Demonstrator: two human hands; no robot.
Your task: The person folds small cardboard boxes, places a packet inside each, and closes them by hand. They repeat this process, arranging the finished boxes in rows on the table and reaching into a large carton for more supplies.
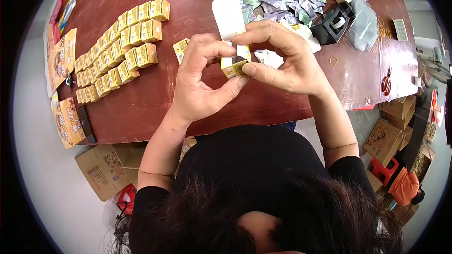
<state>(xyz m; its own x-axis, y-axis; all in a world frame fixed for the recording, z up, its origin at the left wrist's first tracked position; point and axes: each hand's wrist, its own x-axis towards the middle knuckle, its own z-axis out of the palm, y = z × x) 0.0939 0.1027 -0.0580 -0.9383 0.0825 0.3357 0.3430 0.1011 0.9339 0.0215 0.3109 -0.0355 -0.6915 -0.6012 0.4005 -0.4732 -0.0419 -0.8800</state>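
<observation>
A small yellow box (231, 71) is held over the near middle of the table (197, 113), clamped between the 2 hands. Its left side is gripped by the left hand (200, 68); its right edge and near corner are pinched by the right hand (287, 59). The white flap (229, 16) is raised on the far side, so the mouth is probably kept open towards the wearer; whether the dark patch inside is contents or shadow cannot be told. Sachets (282, 0) are heaped at the far side, seemingly within easy reach. On the left, closed yellow boxes (115, 49) are lined up in 3 rows, perhaps for easy counting. 1 single box (180, 51) is placed just beside the left hand.
</observation>
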